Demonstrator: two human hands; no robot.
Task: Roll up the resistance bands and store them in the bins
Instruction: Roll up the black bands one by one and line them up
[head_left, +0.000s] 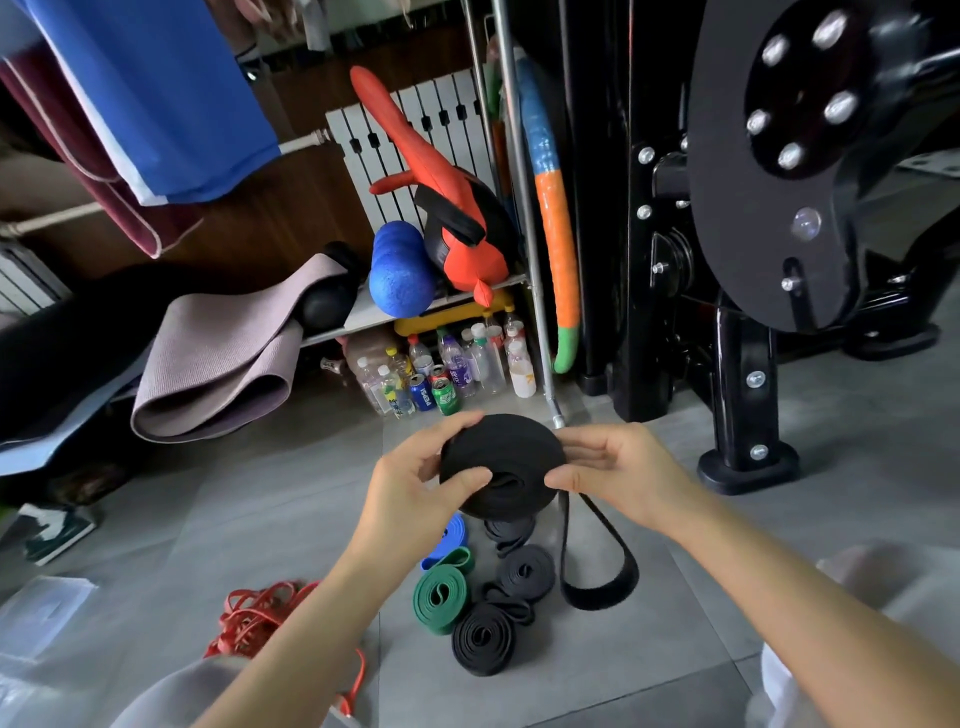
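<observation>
Both hands, left (415, 480) and right (618, 475), pinch a black band coil (501, 462) at its sides, held above the floor (675, 623), likely to stop unwinding. Unrolled tail loop (597, 566) hangs down. Rolled green band (440, 597) and black rolls (483, 642) lie below. Clear bin (36, 613) far left.

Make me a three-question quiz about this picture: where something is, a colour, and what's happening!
1. Where does the green band lie?
A on the floor
B on a shelf
C in a bin
2. What colour is the band that the left hand and right hand hold?
A red
B black
C blue
3. That band is:
A flat
B knotted
C partly rolled

Answers: 1 A, it sits on grey tiles; 2 B, it is plainly black; 3 C, a loop trails below the coil.
</observation>
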